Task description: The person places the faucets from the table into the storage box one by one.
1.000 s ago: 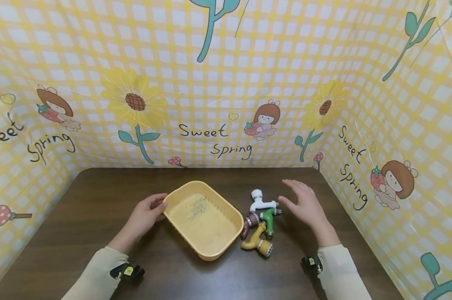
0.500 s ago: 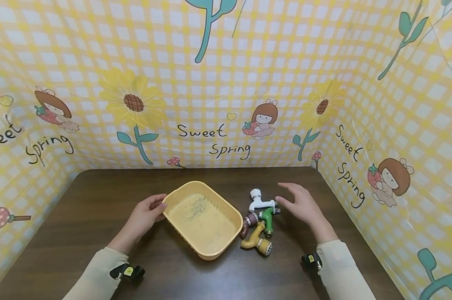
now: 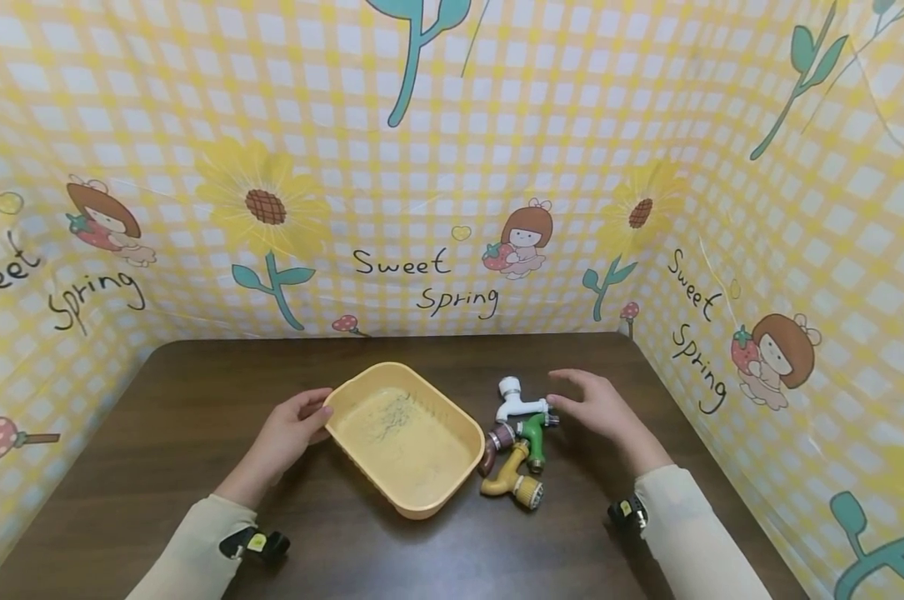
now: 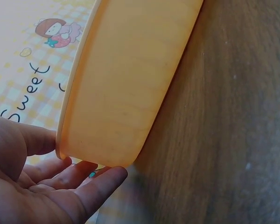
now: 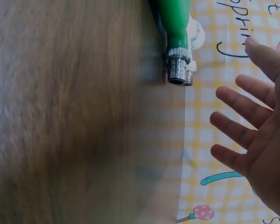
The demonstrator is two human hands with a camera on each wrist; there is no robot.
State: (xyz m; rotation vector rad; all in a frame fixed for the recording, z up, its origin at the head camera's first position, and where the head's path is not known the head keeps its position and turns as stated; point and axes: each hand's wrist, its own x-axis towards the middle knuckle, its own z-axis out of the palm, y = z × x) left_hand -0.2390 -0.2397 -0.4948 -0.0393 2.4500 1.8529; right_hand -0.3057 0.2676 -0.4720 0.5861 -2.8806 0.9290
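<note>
A yellow plastic basin [image 3: 422, 458] lies on the table, turned at an angle, with dark scuffs on its floor. My left hand [image 3: 290, 429] holds its left corner, thumb at the rim and fingers under it; the left wrist view shows the basin's side wall [image 4: 121, 84] beside that hand. To the basin's right several taps lie in a cluster: a white tap [image 3: 517, 408], a green tap [image 3: 533, 433], a purple-brown tap [image 3: 500, 437] and a mustard-yellow tap [image 3: 508, 480]. My right hand [image 3: 601, 408] hovers with spread fingers just right of the white tap's threaded end, holding nothing.
The dark wooden table [image 3: 197, 392] ends at a checked cloth backdrop [image 3: 422, 192] behind and at both sides. Black straps with small devices sit on the left wrist [image 3: 255, 543] and the right wrist [image 3: 627, 512].
My right hand has shifted slightly left and its fingers have drawn lower, closer to the white tap. The left hand, basin and taps stay in place; the view drifts a little.
</note>
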